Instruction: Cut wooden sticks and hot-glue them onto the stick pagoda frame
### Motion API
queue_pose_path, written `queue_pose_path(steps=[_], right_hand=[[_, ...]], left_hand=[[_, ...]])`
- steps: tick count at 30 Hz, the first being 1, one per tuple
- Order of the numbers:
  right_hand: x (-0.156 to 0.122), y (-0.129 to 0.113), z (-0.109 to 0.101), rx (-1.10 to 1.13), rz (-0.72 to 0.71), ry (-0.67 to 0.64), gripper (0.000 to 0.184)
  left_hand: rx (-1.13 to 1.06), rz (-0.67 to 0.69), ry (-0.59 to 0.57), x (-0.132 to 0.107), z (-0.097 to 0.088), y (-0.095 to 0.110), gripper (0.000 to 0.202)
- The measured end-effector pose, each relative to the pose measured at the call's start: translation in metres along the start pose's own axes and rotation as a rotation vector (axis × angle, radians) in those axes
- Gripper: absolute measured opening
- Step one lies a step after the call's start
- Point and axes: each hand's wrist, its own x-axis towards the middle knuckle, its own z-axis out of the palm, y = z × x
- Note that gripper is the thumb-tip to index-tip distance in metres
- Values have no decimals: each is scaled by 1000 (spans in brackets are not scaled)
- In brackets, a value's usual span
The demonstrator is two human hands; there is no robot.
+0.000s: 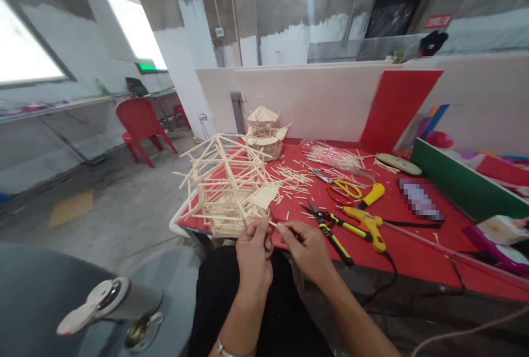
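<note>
Our forearms (249,313) reach over our dark-clad lap (285,307), a bracelet (223,350) on the left wrist. Our left hand (255,241) and right hand (308,247) both pinch a short stick (273,224), just beside the frame (225,161) on the red table (397,249). To our right lie pliers (318,214) and a glue gun (367,222); behind the frame stands a pagoda (263,134).

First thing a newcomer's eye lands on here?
Probably the big open stick frame at the left end of the red tabletop, with a smaller stick pagoda behind it. Next, the yellow glue gun to the right, and the left hand and right hand at a short stick near the front edge.
</note>
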Motion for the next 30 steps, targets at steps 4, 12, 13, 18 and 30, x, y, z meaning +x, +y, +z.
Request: queue_pose_path(steps=[4,12,13,18,30], right_hand=[[5,-1,12,-96,-85,92,26],[14,6,25,-163,-114,148,23],[15,6,26,-165,-111,145,24],[17,7,28,-159,-96,138,23],[20,10,29,-107,-78,132,25]], left_hand=[[11,11,25,7,-3,4,36],[3,4,51,18,-2,10,38],[1,6,53,19,-2,10,38],[-4,2,71,22,1,10,38],[24,34,104,25,5,10,36]])
